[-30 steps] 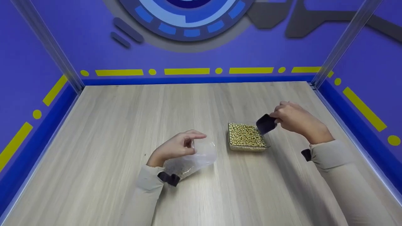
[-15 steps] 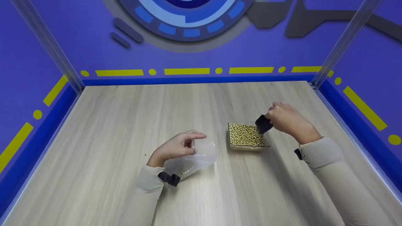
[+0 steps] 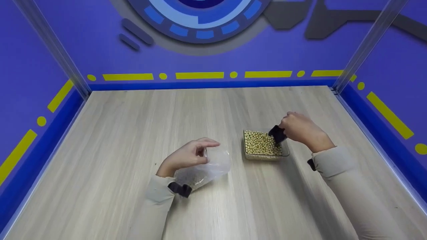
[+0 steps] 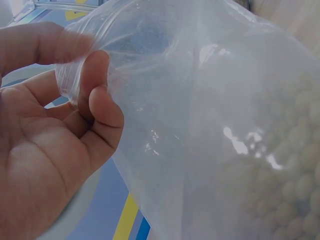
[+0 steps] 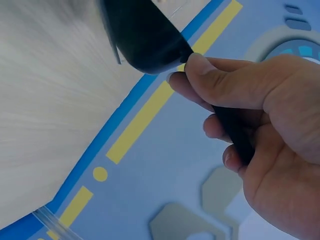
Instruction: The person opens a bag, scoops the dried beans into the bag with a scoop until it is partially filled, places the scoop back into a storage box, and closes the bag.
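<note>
My left hand (image 3: 185, 156) pinches the upper edge of a clear plastic bag (image 4: 165, 115) between its curled fingers and thumb. Round pale beans (image 4: 295, 190) lie in the bag's lower part, seen through the plastic. To the right, a clear rectangular container (image 3: 263, 158) on the table is filled with round yellowish beans (image 3: 258, 141). With its fingers curled round the handle, my right hand (image 3: 302, 129) grips a black scoop (image 5: 145, 37). In the head view the scoop's blade dips at the right side of the container, its tip hidden among the beans.
The light wooden table (image 3: 133, 126) spreads under both hands. Blue-purple panels (image 3: 213, 63) with yellow marks wall it in at the back and both sides. A tiny dark speck (image 3: 155, 164) lies left of the left hand.
My right hand has moved left and slightly down, bringing the scoop from the container's right rim into the beans. The left hand and the bag have stayed in place.
</note>
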Demonstrator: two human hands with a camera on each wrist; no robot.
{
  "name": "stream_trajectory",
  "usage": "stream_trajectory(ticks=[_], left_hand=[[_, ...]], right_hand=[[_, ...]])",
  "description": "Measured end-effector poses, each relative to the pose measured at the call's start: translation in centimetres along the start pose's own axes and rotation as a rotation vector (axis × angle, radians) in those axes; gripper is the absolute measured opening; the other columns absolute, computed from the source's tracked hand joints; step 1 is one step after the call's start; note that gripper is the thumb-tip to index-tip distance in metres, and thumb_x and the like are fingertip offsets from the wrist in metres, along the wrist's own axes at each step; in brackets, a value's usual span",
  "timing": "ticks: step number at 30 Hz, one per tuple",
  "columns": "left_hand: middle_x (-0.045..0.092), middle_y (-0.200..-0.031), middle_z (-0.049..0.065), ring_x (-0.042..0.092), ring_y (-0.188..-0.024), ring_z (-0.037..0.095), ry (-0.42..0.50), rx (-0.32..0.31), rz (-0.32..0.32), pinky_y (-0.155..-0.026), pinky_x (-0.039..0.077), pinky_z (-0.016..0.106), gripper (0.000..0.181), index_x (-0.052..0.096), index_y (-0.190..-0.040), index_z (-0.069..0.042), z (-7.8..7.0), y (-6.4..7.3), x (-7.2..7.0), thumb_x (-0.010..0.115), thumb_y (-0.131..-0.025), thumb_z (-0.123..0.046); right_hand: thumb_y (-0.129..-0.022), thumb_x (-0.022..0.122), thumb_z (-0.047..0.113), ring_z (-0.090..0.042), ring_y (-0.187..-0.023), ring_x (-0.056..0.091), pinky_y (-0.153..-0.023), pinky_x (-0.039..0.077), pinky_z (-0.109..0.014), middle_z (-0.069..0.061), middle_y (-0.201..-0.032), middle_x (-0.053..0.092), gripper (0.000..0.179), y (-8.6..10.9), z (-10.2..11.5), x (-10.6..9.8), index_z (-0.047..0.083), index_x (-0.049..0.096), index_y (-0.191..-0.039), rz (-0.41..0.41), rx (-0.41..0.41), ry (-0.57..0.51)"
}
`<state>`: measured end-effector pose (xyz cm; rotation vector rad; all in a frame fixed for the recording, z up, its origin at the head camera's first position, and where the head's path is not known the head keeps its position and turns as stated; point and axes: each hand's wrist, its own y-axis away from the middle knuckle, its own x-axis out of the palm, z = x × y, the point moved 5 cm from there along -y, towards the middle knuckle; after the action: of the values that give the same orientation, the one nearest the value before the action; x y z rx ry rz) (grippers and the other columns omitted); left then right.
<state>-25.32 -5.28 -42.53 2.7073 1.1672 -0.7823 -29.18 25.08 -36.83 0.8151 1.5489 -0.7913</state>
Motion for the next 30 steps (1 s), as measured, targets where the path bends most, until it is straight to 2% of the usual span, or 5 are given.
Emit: stream_trajectory(ticks=[6, 19, 26, 30], left_hand=[[0.054, -0.133, 0.017, 0.045, -0.074, 0.009, 0.013, -0.008, 0.008, -0.068, 0.039, 0.019, 0.054, 0.052, -0.136, 0.0, -0.1, 0.0, 0.0, 0.056, -0.082, 0.003], [0.053, -0.134, 0.015, 0.044, -0.074, 0.01, 0.025, -0.011, 0.013, -0.067, 0.039, 0.019, 0.054, 0.052, -0.136, 0.0, -0.2, 0.0, 0.1, 0.057, -0.082, 0.002], [0.053, -0.134, 0.016, 0.044, -0.075, 0.01, 0.003, 0.0, 0.015, -0.068, 0.039, 0.02, 0.054, 0.052, -0.136, 0.0, -0.3, -0.1, 0.0, 0.056, -0.082, 0.002], [0.053, -0.134, 0.016, 0.045, -0.075, 0.01, 0.001, -0.004, 0.014, -0.067, 0.04, 0.02, 0.054, 0.052, -0.136, 0.001, -0.3, 0.0, 0.1, 0.056, -0.082, 0.002]], right_hand=[[-0.08, 0.065, -0.006, -0.033, -0.077, 0.059, -0.07, 0.049, -0.046, -0.015, -0.079, 0.068, 0.017, 0.1, -0.6, 0.0, 0.001, 0.077, -0.09, 0.009, 0.021, -0.065], [-0.08, 0.067, -0.006, -0.031, -0.076, 0.061, -0.071, 0.05, -0.046, -0.014, -0.083, 0.071, 0.017, 0.4, -1.3, 0.9, 0.0, 0.077, -0.093, 0.042, 0.001, -0.16], [-0.082, 0.067, -0.004, -0.035, -0.089, 0.066, -0.079, 0.053, -0.048, -0.019, -0.096, 0.072, 0.023, 0.5, -2.1, 1.8, -0.002, 0.074, -0.104, 0.087, 0.024, -0.268], [-0.084, 0.065, -0.005, -0.036, -0.092, 0.066, -0.078, 0.054, -0.047, -0.021, -0.1, 0.071, 0.026, 0.7, -2.7, 2.6, -0.003, 0.072, -0.108, 0.105, 0.038, -0.352]])
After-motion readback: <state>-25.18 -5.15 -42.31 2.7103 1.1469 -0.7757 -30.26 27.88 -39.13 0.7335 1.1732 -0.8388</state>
